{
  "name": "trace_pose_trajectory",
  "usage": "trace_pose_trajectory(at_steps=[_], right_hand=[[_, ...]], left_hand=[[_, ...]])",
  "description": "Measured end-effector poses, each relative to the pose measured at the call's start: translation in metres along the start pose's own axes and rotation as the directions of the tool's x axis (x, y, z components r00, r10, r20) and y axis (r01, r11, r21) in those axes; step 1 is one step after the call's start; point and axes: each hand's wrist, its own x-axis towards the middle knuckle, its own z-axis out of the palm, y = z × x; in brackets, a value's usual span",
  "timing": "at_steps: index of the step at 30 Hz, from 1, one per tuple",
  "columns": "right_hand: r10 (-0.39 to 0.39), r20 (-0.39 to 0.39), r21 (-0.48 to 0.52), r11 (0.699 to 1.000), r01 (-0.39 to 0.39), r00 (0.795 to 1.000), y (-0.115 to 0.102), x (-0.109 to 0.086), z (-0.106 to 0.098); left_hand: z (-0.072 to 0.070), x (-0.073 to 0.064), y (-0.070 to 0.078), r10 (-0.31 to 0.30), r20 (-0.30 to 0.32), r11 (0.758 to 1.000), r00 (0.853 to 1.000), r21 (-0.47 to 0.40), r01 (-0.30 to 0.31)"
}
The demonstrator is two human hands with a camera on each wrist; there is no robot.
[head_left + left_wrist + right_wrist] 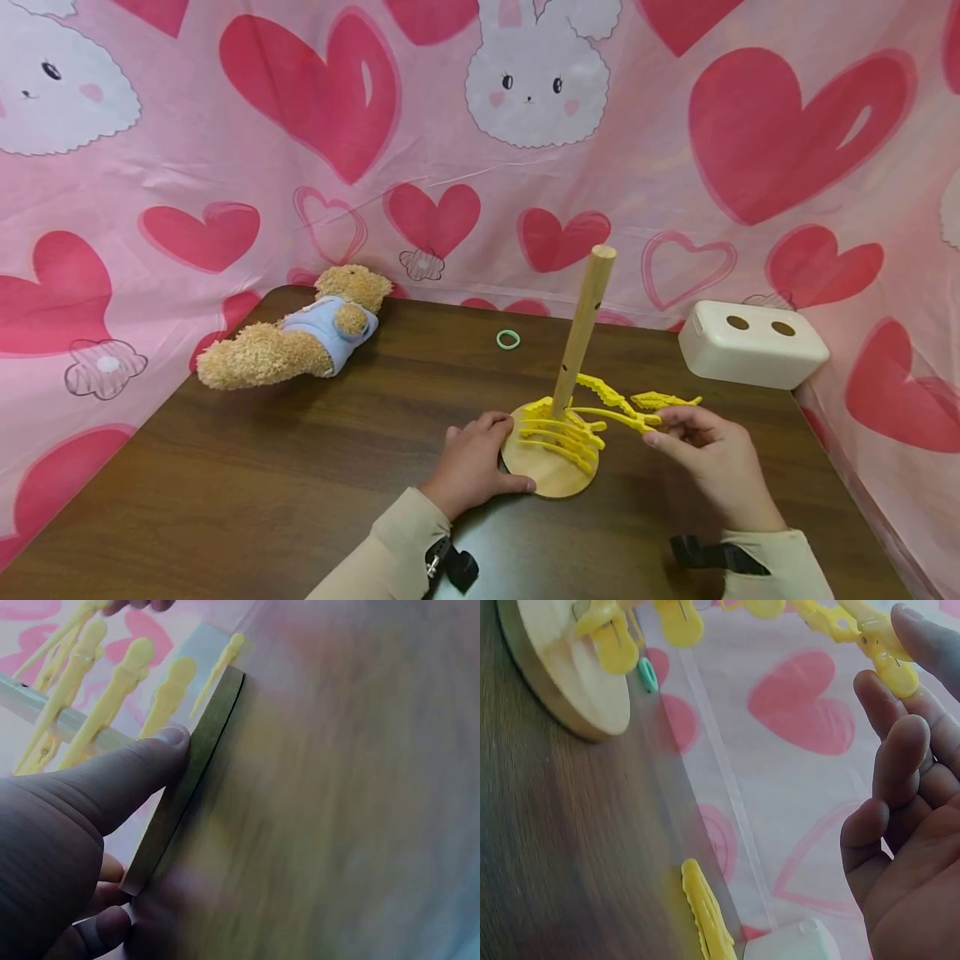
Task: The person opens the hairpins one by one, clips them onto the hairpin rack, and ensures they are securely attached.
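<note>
A wooden stand has a round base (pixel 553 485) and a pole (pixel 581 337) that leans to the right in the head view. Several yellow hair clips (pixel 112 697) are clamped low on the pole, one above another. My left hand (pixel 474 467) grips the rim of the base, thumb at the front edge and fingers on the far left side. Thumb and fingers of my right hand (pixel 716 458) pinch the handle end of another yellow hair clip (pixel 617 415). Its long jaws are spread apart and point at the pole. A loose yellow hair clip (pixel 707 911) lies on the table behind the right hand.
At the back left lies a teddy bear (pixel 322 333) in a blue top. A small green ring (pixel 508 339) is behind the stand. A white box (pixel 750 354) with two round holes stands at the back right. Pink heart-patterned cloth (pixel 442 158) borders the table (pixel 360 450).
</note>
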Motion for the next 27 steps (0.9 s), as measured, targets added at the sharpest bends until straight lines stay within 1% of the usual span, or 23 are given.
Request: trace_pose_trajectory(at_steps=[6, 12, 17, 21, 27], right_hand=[[-0.025, 0.026, -0.003, 1.0, 0.025, 0.999, -0.005, -0.001, 0.007], [-0.067, 0.038, 0.027, 0.997, 0.066, 0.997, -0.009, -0.002, 0.017], [-0.048, 0.057, 0.006, 0.999, 0.048, 0.997, -0.015, -0.002, 0.024], [-0.034, 0.068, 0.012, 0.999, 0.033, 0.997, -0.018, -0.002, 0.029], [-0.051, 0.08, -0.023, 0.998, 0.053, 0.995, -0.018, -0.002, 0.034]], left_hand=[[0.004, -0.003, 0.005, 0.024, -0.018, 1.0, 1.0, -0.002, -0.024], [0.003, -0.003, 0.006, 0.033, -0.026, 0.999, 0.999, -0.009, -0.033], [0.004, -0.002, 0.006, 0.027, -0.017, 1.0, 0.999, -0.015, -0.027], [0.004, -0.001, 0.006, 0.02, -0.008, 1.0, 1.0, -0.019, -0.02], [0.004, 0.0, 0.005, 0.021, -0.006, 1.0, 1.0, -0.013, -0.021]])
